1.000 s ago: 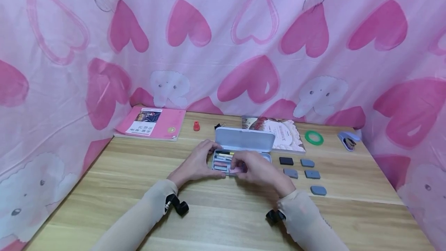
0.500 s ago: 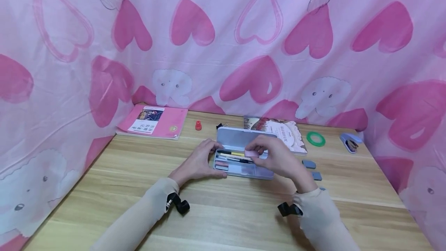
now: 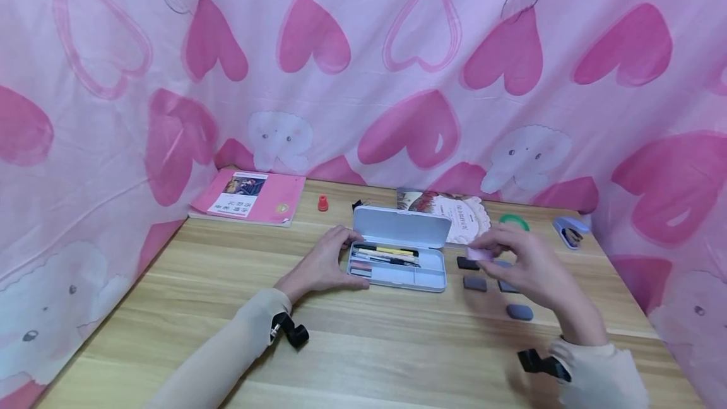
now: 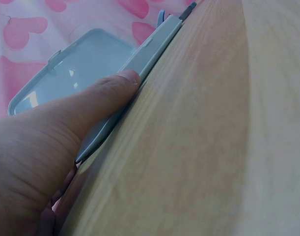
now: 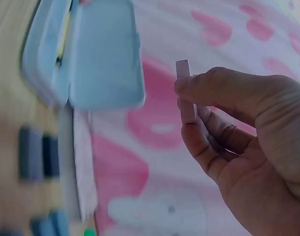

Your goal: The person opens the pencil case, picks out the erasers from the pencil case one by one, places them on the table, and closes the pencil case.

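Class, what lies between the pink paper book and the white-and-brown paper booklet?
In the head view, a small red knobbed object and a small black object, just behind the pale-blue rectangular pencil case lid.

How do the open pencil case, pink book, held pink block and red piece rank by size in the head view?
Open pencil case
Pink book
Pink block, red piece: unsure; right hand partly hides the block.
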Motion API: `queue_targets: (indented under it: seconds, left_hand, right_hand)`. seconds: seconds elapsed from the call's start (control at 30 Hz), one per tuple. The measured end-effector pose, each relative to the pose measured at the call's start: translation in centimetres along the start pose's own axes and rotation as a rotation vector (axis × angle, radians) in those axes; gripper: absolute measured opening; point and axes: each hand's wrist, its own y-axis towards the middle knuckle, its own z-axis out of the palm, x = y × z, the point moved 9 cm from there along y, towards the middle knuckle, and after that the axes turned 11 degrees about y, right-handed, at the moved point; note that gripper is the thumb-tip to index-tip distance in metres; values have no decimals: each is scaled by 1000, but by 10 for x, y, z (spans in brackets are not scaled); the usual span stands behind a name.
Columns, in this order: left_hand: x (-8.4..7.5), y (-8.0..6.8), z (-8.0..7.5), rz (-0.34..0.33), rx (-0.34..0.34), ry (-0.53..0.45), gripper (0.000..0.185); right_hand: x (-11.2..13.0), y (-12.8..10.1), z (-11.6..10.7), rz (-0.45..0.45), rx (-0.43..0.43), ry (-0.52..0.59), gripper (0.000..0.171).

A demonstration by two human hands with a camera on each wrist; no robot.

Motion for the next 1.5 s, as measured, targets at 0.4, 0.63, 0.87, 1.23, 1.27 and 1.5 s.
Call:
queue_targets:
  seconds: [0.4, 0.63, 0.87, 1.23, 1.27, 1.5]
  left_hand:
    - [0, 0, -1, -6, 7, 7, 102]
    - [-3, -1, -4, 11, -12, 8, 101]
    - [-3, 0, -3, 7, 5, 19, 102]
    - [-3, 1, -3, 1, 14, 24, 103]
    - [-3, 0, -3, 1, 13, 21, 103]
    - [-2, 0, -2, 3, 1, 8, 103]
  right_hand:
    - [-65, -104, -3, 195, 19, 35, 39]
    - [-92, -130, 11, 360, 99, 64, 33]
    - [-101, -138, 20, 422, 183, 60, 30]
    - [-82, -118, 8, 313, 86, 98, 27]
    - [-76, -110, 5, 268, 59, 91, 27]
    - [-38, -40, 2, 166, 36, 96, 26]
